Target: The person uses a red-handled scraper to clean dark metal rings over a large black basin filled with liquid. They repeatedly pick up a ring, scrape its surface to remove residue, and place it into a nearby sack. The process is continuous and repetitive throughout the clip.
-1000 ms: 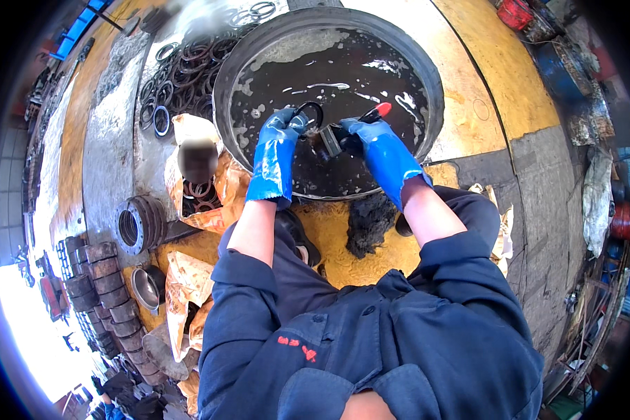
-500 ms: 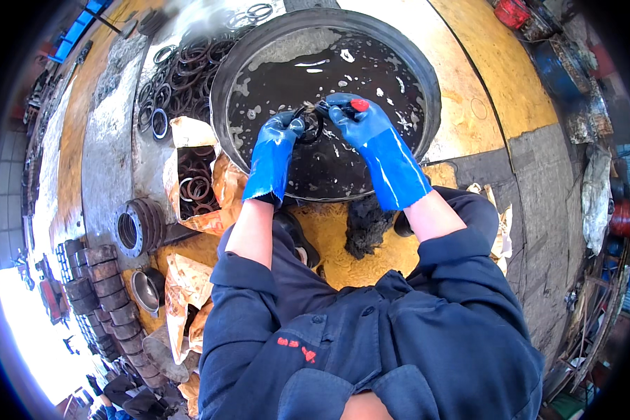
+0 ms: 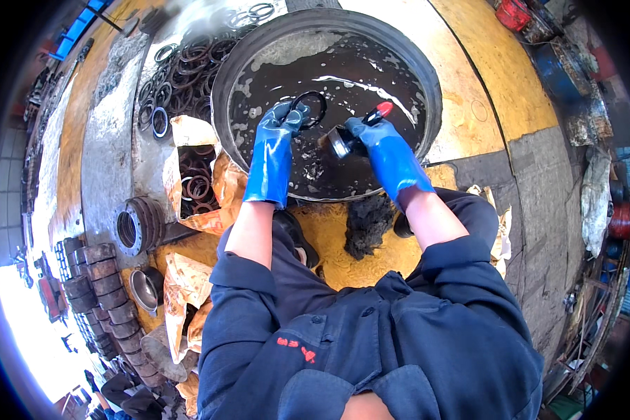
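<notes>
Both my hands wear blue rubber gloves and are over a wide round tub (image 3: 431, 98) of dark liquid with patches of foam. My left hand (image 3: 281, 120) is closed on a black ring (image 3: 323, 110), holding it by its left side above the liquid. In my right hand (image 3: 371, 134) is a paint brush (image 3: 339, 143) with a black, red-tipped handle and a metal band. Its dark bristles point left and down, apart from the ring.
Many dark rings (image 3: 189, 63) are heaped left of the tub. Nearer, a torn paper sack (image 3: 220, 185) holds more rings. Stacked flanged rings (image 3: 134, 227) and a metal bowl (image 3: 147, 288) stand at the left. A dark clump (image 3: 367, 227) lies before the tub.
My right hand has drawn back right and down with the brush, away from the ring. The brush and its metal band now show plainly. My left hand has lifted the ring slightly.
</notes>
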The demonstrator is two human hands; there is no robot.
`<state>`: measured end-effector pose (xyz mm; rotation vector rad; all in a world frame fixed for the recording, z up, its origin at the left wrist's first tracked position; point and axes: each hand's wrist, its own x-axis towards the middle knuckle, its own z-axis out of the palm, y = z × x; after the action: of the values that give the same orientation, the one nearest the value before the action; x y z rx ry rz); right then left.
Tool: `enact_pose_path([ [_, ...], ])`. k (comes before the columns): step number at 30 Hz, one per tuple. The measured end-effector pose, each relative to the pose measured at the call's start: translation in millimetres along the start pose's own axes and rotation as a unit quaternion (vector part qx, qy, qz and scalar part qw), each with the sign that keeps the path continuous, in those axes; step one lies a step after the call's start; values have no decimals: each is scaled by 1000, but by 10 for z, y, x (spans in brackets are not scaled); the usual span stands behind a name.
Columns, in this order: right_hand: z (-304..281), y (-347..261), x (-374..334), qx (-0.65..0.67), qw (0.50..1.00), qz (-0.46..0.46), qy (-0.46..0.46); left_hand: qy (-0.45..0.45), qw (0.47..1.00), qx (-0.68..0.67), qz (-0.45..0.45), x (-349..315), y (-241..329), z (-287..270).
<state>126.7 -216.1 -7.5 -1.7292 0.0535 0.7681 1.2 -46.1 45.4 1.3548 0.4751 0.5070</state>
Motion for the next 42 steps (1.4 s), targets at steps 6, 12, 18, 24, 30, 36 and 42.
enact_pose_path([
  [6,-57,108,159,-116,987,-87,-69,-141,964,-147,-169,180,-140,-14],
  [12,132,-456,-329,-573,807,-138,-24,-142,853,458,207,356,-509,-166],
  [18,97,-18,-55,-603,769,-211,22,-267,817,510,-31,291,-345,-20],
  [24,-190,14,-39,-324,933,-153,29,-110,970,92,-198,200,-186,-255],
  [30,157,-387,-334,-228,827,-513,-34,-144,974,97,-143,228,-324,-374],
  [36,81,-396,-295,-282,904,-322,4,-115,984,89,-105,154,-163,-228],
  [42,70,-330,-297,-196,954,-226,-15,-71,980,121,-142,173,-153,-236],
])
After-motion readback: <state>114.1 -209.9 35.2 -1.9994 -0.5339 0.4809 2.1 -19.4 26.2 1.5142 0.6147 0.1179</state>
